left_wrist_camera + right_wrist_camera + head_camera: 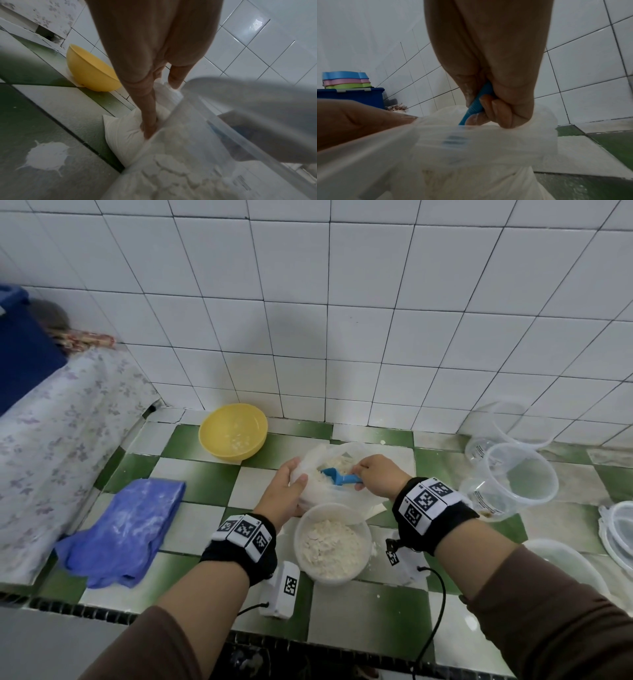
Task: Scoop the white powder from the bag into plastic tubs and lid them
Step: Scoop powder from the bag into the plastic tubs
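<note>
Thin, crinkled translucent plastic forms the bag (342, 474), which sits slumped on the green-and-white checked tabletop (370, 607) with its mouth open and clumpy white powder (337, 463) heaped inside. The left hand (286, 491) grips the bag's left edge, thumb and fingers pinching the film so that it puckers into soft folds in the left wrist view. The right hand (375, 475) is clenched round the ribbed handle of a small blue plastic scoop (337, 477), whose bowl lies down in the powder inside the bag. Just in front of the bag, touching it, stands a round, frosted plastic tub (332, 544), nearly full of the same powder, its surface lumpy and cracked into flakes. To the right lie empty clear tubs (520, 479), tipped on their sides and nested loosely, with round lids (616, 529) stacked near the right edge. A smooth yellow bowl (233, 431) with a few white smears rests at the back by the glossy white tiled wall (342, 320). A rumpled blue cloth (126, 529), dusted white, lies at the left. Powder dust and a splash mark speckle the tabletop tiles.
</note>
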